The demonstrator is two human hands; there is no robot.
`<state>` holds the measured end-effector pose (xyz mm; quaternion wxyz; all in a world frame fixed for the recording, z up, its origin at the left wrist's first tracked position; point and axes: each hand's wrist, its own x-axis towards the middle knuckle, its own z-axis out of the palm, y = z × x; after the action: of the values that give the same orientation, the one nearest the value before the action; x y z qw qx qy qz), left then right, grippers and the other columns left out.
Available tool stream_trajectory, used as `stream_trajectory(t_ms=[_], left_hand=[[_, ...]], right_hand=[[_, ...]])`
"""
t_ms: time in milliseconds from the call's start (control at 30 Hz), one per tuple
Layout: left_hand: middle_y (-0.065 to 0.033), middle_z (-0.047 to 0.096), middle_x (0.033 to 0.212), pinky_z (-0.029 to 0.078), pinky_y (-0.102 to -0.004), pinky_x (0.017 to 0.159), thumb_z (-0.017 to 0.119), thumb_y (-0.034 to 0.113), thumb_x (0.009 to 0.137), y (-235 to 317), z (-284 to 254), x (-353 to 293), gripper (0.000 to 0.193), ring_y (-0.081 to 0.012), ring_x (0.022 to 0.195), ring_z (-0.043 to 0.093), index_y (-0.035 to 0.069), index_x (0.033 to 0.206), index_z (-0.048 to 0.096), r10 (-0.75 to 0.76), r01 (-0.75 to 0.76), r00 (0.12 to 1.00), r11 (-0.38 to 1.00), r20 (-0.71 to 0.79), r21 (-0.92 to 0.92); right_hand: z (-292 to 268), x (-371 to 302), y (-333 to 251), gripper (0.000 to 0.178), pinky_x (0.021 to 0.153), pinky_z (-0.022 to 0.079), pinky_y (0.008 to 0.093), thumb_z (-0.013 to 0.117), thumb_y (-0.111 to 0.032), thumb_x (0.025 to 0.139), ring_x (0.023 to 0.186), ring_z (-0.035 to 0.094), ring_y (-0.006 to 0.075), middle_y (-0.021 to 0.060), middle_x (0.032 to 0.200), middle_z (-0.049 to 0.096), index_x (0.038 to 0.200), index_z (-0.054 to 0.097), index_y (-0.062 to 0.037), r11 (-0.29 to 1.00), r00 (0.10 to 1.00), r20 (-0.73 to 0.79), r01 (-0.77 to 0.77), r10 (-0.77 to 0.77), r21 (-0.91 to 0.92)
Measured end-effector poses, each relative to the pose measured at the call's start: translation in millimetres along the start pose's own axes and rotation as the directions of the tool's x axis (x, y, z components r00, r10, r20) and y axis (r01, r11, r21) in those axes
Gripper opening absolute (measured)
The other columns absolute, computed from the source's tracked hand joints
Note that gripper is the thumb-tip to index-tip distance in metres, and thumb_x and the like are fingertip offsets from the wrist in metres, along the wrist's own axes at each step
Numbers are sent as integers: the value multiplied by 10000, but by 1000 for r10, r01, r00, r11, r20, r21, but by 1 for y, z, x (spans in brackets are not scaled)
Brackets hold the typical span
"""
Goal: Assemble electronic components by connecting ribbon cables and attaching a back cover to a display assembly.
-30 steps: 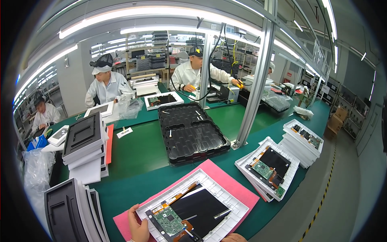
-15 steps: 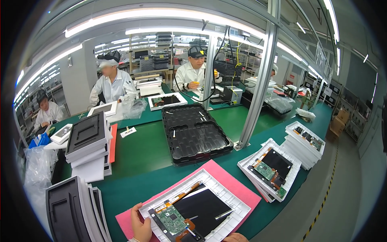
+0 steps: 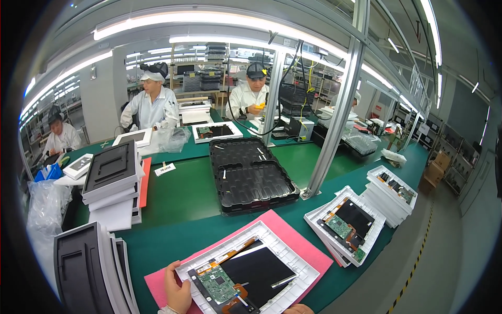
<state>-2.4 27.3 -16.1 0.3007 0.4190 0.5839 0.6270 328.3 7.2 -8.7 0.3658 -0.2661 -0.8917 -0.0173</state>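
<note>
We have one white plastic rectangular frame (image 3: 302, 269), carrying a glossy black panel and a green circuit board (image 3: 217, 284), lying askew over the pink foam mat (image 3: 292, 236) that we take as our landmark. Our left hand (image 3: 179, 293) is at the mat's left part, its index finger and thumb set apart and touching the frame's left rim, the circuit board just inward of them; we cannot tell whether they clamp it. Our right hand (image 3: 299, 309) shows only its knuckles at the mat's near side, by the frame's lower rim, so we cannot tell how its fingers stand. Pink margins of the mat show past the frame's far and right edges. Left of the mat, a narrow strip of green counter (image 3: 172, 209) separates it from the leaning stack of black-faced white frames (image 3: 81, 269). Beyond the mat's far corner, close by, sits the black molded plastic tray (image 3: 253, 180), with a wider stretch of counter to the tray's left. Right of the mat, just beside its corner, stands the stack of white frames with exposed boards (image 3: 374, 213), near the counter's edge.
</note>
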Motion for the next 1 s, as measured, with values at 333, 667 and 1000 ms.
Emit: stream_trajectory(t_ms=[333, 667, 1000], left_hand=[[-122, 470, 1206, 355, -330, 1032, 440, -146, 698, -4, -2, -3, 569, -224, 1179, 469, -5, 1249, 411, 12, -11, 1000, 1000, 13, -17], [-129, 460, 1232, 311, -338, 1071, 447, -141, 682, -1, -2, 0, 548, -240, 1215, 440, -8, 1213, 427, 21, -22, 1000, 999, 5, 26], [-191, 521, 1233, 334, -353, 1047, 492, -28, 816, 2, -6, -3, 438, -290, 1202, 473, -48, 1253, 470, 154, -161, 987, 940, 47, 300]], right_hand=[[-1, 1, 0, 254, 673, 483, 389, 753, -175, 663, 724, 559, 292, 126, 811, 557, 794, 593, -28, 1000, 999, -33, 20, -19, 2], [2, 0, 1, 257, 659, 477, 392, 749, -184, 668, 718, 557, 290, 129, 806, 554, 789, 591, -22, 1000, 999, -39, 22, -22, 4], [-1, 1, 1, 273, 654, 478, 395, 752, -179, 657, 709, 558, 292, 130, 817, 560, 807, 591, -17, 999, 998, -46, 38, -38, 1]])
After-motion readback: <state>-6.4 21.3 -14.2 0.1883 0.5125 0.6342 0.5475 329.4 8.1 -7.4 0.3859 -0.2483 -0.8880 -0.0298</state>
